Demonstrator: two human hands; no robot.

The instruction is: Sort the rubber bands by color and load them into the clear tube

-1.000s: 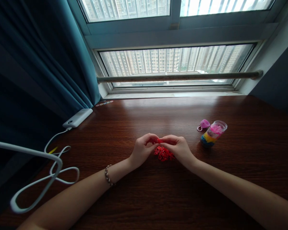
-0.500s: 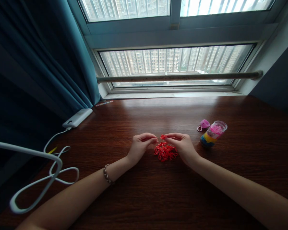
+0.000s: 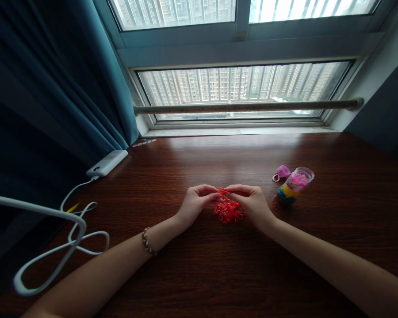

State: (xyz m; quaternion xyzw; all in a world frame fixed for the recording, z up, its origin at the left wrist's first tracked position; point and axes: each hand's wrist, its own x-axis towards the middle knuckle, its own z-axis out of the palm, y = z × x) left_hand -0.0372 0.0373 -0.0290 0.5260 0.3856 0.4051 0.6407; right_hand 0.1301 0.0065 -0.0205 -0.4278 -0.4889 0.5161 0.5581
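Your left hand [image 3: 194,203] and right hand [image 3: 255,203] pinched red loops [image 3: 223,191] above a pile [image 3: 230,213], probably keeping strays from the table [image 3: 192,160] edges.

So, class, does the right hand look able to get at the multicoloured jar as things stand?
Likely yes: the jar stands just right of the right hand, with nothing seen between them, though that hand seems busy with red loops.

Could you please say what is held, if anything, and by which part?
Small red loops, pinched by the left hand and right hand; which part is gripped is too small to tell.
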